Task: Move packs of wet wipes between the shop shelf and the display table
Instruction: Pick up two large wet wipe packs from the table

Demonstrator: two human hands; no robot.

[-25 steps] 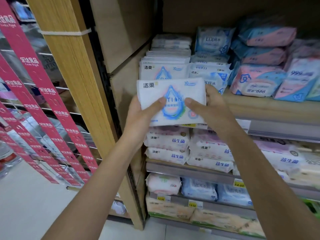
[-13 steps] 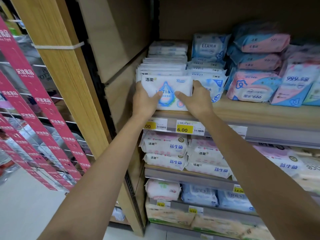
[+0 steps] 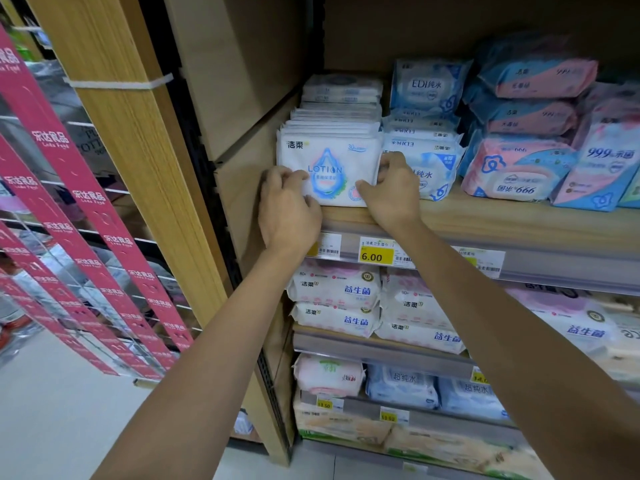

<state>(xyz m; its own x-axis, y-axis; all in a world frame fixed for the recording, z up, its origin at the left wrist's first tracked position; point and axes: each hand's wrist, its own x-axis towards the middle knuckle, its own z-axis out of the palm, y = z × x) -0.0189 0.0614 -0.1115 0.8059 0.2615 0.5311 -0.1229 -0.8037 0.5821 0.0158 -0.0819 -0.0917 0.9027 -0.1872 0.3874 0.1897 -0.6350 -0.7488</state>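
Note:
A white wet-wipe pack (image 3: 329, 168) with a blue drop and the word LOTION stands upright at the front of a row of like packs, at the left end of the wooden shop shelf (image 3: 485, 223). My left hand (image 3: 287, 209) grips its lower left edge with curled fingers and the thumb on the front. At the pack's right edge, my right hand (image 3: 394, 195) has its fingers curled round the side and its thumb on the face. The pack's bottom rests on the shelf board. No display table is in view.
Blue EDI packs (image 3: 426, 157) stand right beside the row, with pink and blue packs (image 3: 519, 168) farther right. Lower shelves (image 3: 381, 351) hold more packs. A wooden upright (image 3: 138, 168) bounds the shelf on the left, with pink banner strips (image 3: 86, 202) on a wire rack beyond it.
Both hands carried the pack from in front of the shelf forward and set it upright at the front of the row. The fingers have curled in at its edges.

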